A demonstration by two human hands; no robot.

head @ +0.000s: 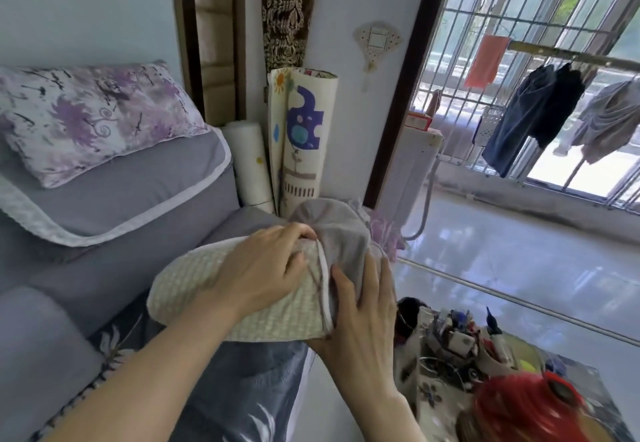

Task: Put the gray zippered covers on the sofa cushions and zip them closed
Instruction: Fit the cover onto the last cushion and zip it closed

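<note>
A cushion (194, 286) with a cream waffle-textured face lies across my lap, its far end inside a gray cover (332, 234). My left hand (266, 268) lies on top of the cushion, fingers curled at the cover's open edge where a pale zipper band runs. My right hand (360, 313) holds the cover's edge from the right side, thumb on the gray fabric and fingers wrapped under the cushion's end.
A gray sofa (121, 206) with a purple floral pillow (90, 119) is at left. Rolled mats (298, 144) stand in the corner behind it. A cluttered table (485, 355) with a red round object (526, 407) sits at lower right. Laundry hangs by the barred window (540, 112).
</note>
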